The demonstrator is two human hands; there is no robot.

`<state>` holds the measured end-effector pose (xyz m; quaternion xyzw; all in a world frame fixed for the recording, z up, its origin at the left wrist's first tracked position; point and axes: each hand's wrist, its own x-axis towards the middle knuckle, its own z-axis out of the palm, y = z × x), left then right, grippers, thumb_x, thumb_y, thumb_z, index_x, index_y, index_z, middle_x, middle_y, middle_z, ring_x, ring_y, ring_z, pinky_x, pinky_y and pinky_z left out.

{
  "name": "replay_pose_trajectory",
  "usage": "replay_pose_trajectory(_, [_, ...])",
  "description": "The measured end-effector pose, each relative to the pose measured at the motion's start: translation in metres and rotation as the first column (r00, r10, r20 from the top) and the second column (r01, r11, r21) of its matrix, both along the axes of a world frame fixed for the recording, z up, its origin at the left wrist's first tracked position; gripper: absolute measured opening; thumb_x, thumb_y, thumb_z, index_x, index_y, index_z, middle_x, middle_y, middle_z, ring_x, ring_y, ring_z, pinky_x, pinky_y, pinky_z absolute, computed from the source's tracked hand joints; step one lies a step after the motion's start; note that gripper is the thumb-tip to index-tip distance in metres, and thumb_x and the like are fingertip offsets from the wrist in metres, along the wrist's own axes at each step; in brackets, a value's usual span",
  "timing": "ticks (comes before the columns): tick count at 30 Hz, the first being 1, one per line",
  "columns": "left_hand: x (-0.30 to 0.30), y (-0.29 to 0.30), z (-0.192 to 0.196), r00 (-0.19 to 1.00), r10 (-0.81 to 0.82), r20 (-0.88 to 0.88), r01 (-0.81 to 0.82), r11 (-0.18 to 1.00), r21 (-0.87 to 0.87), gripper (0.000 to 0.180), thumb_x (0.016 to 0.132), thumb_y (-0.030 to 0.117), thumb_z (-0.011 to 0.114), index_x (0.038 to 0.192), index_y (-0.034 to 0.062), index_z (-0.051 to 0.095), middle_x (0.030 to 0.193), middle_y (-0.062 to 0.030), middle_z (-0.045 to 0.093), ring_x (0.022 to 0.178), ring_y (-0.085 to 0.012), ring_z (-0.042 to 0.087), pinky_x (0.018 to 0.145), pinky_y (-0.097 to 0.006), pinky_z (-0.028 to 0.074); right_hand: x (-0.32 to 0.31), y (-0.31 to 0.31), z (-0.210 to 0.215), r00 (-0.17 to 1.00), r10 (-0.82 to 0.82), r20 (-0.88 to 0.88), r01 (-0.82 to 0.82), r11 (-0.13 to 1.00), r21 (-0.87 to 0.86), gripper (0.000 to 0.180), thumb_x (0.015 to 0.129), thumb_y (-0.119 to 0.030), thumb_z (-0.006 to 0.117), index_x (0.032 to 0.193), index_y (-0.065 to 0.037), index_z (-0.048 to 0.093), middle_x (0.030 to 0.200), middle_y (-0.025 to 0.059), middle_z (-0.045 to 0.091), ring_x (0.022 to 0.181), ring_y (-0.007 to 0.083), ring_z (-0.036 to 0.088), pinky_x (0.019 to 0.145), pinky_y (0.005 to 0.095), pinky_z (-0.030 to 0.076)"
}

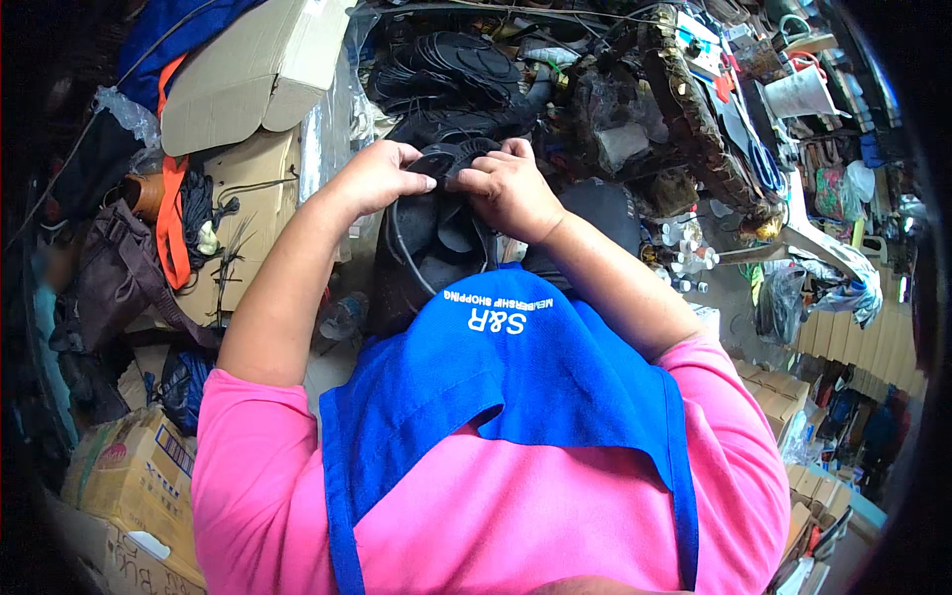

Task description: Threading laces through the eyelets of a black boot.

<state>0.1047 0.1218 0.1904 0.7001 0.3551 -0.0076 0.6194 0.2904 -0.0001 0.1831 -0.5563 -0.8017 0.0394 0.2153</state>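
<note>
Between my hands, above my lap, is a black piece with curved, strap-like parts [458, 238]; its exact kind is hard to make out in the dark. My left hand [385, 177] pinches its upper left edge between thumb and fingers. A thin black strip [402, 248] loops down from beside that hand toward the apron. My right hand [511, 188] is closed on the same piece at its upper right, fingers bent and thumb turned inward. The two thumbs are close together, with a small gap. A blue apron [516, 387] covers my lap and chest.
Beyond my hands lies a heap of black flat pieces and cords [446, 74]. Cardboard [243, 89] and a dark bag [124, 258] are at the left, with a carton [149, 476] lower down. Small bottles [689, 243] and a wooden-edged rack [694, 119] stand at the right.
</note>
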Motion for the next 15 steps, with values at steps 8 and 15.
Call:
replay_pose_trajectory(8, [0.01,0.015,0.006,0.996,-0.074,-0.052,0.066,0.988,-0.138,0.018,0.075,0.01,0.067,0.091,0.0011,0.066,0.078,-0.0016,0.065,0.066,-0.0082,0.058,0.061,-0.023,0.046,0.005,0.002,-0.011,0.995,-0.04,-0.087,0.037,0.999,-0.036,0.015,0.069,-0.009,0.061,0.079,-0.02,0.059,0.073,-0.0009,0.058,0.08,0.0207,0.06,0.082,0.0428,0.036])
replay_pose_trajectory(15, [0.013,0.02,0.006,0.993,-0.102,-0.061,0.094,0.988,-0.119,0.019,0.074,0.01,0.068,0.092,0.0021,0.066,0.079,-0.0004,0.065,0.066,-0.0084,0.058,0.061,-0.023,0.046,0.011,0.007,-0.013,0.997,-0.012,-0.076,0.009,0.999,-0.041,0.013,0.07,-0.011,0.061,0.08,-0.019,0.058,0.075,-0.0004,0.058,0.084,0.0204,0.059,0.081,0.0418,0.037])
